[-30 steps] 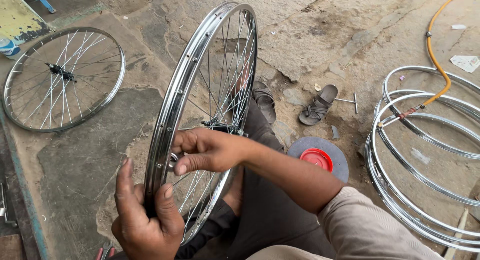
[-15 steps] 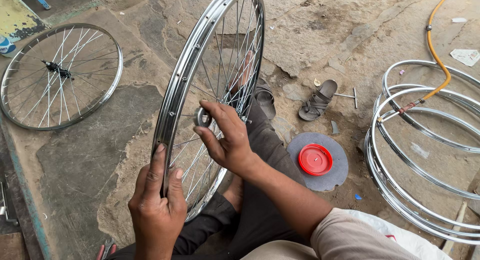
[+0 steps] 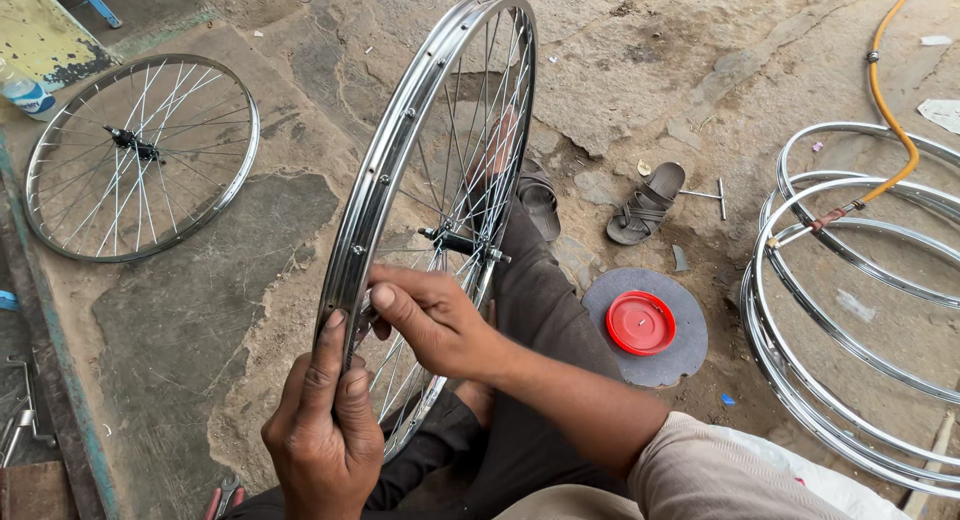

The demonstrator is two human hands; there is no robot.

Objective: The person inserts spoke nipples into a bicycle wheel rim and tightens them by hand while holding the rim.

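A spoked wheel lay flat on the stone floor toward its upper left corner, its thin wires radiating from a dark hub. At the floor's lower left edge, the left hand gripped the chrome bicycle wheel, which stood upright on edge between the person's knees; its fingers were closed around the rim's lower arc, thumb up along the polished channel. Half a second before, this hand had sat slightly lower on the rim and the right hand had been raised with fingertips pinched at a spoke nearer the hub; the right hand had since dropped to the rim beside the left thumb, its fingers bunched together against the rim's inner face. Whether they held a small part could not be told. The shift suggested that work had passed from mid-spoke to the rim's edge. The rim was bright, smooth metal with evenly spaced holes. Right of centre, a red disc lid rested on a grey round slab, with a worn sandal beyond. Stacked bare rims and an orange hose occupied the floor's right edge.
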